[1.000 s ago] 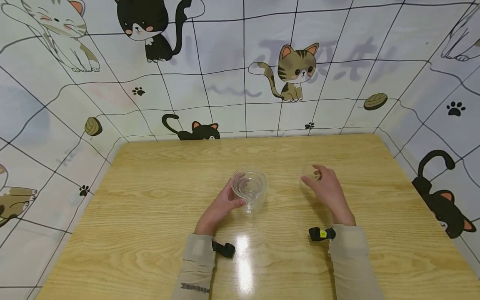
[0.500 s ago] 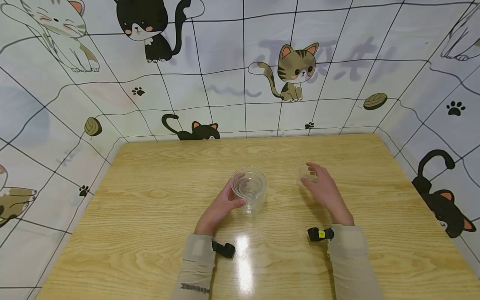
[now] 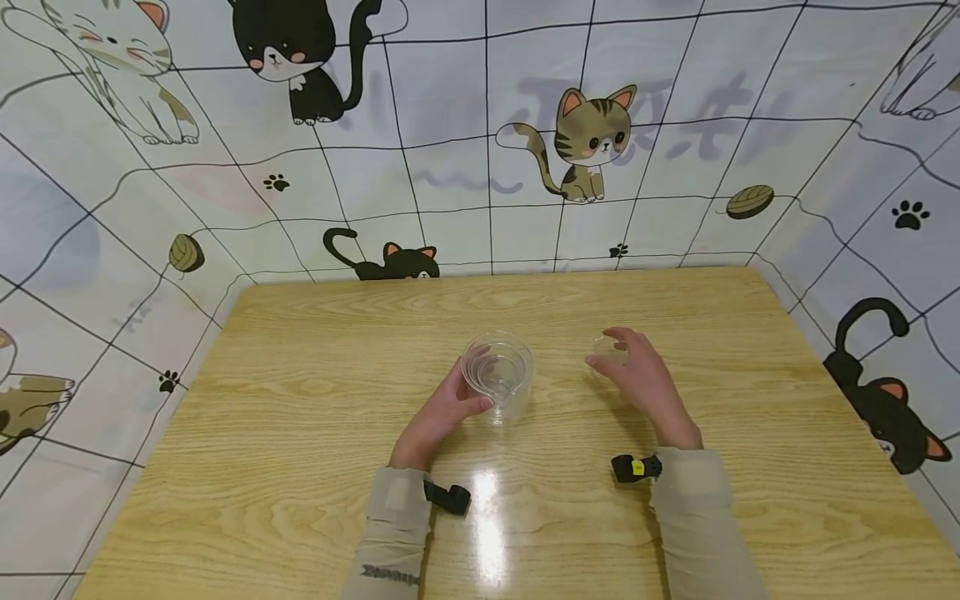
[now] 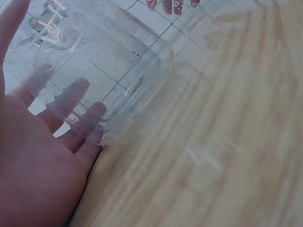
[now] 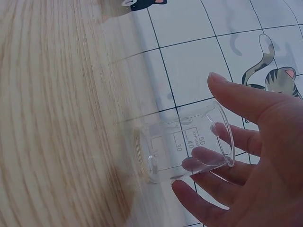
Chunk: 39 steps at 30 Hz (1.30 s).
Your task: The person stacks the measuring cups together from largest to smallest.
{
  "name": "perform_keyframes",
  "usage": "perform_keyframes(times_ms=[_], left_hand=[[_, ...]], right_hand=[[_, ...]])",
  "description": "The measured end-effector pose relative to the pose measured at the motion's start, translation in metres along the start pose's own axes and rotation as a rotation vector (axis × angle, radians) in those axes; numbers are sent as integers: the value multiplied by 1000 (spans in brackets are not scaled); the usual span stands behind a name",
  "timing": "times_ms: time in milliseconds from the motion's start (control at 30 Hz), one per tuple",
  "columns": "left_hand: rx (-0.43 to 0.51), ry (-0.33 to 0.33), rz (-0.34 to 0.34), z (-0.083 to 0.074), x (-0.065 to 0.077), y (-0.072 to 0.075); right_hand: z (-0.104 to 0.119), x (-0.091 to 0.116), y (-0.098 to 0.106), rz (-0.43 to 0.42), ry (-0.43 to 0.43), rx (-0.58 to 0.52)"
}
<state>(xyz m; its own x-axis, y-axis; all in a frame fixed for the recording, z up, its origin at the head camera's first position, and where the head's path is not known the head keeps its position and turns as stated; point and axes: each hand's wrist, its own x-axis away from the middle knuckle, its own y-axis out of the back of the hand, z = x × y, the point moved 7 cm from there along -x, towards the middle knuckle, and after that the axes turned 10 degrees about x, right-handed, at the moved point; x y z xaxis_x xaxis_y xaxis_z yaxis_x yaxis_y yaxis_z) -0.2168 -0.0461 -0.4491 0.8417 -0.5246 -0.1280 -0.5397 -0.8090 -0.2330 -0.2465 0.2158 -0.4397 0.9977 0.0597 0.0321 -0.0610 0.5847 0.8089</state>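
Observation:
In the head view, a large clear beaker stands upright in the middle of the wooden table. My left hand holds its left side, thumb in front and fingers round behind. Through the glass, those fingers show in the left wrist view. A small clear beaker with printed volume marks up to 50 is at my right hand. Fingers of that hand curve loosely along its far side, while the thumb stays apart from the glass. Whether the small beaker's base touches the table is hard to tell.
The wooden table ends at a white cloth backdrop with cat drawings behind and at both sides. Black wrist cameras are strapped over both sleeves. A bright light reflection lies on the table between the forearms.
My right hand has shifted a little to the left, and the small beaker has moved slightly left too. The left hand and the large beaker have stayed in place.

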Motion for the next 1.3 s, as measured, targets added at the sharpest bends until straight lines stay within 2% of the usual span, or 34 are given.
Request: perform_keyframes(times_ms=[333, 700, 1067, 1300], left_hand=[[-14, 18, -7, 0, 0, 0], [-19, 33, -10, 3, 0, 1], [-27, 33, -11, 3, 1, 1], [-34, 27, -14, 2, 1, 1]], right_hand=[[3, 0, 0, 5, 24, 18], [-4, -1, 0, 17, -24, 64], [-8, 0, 3, -28, -64, 104], [-9, -2, 6, -54, -53, 105]])
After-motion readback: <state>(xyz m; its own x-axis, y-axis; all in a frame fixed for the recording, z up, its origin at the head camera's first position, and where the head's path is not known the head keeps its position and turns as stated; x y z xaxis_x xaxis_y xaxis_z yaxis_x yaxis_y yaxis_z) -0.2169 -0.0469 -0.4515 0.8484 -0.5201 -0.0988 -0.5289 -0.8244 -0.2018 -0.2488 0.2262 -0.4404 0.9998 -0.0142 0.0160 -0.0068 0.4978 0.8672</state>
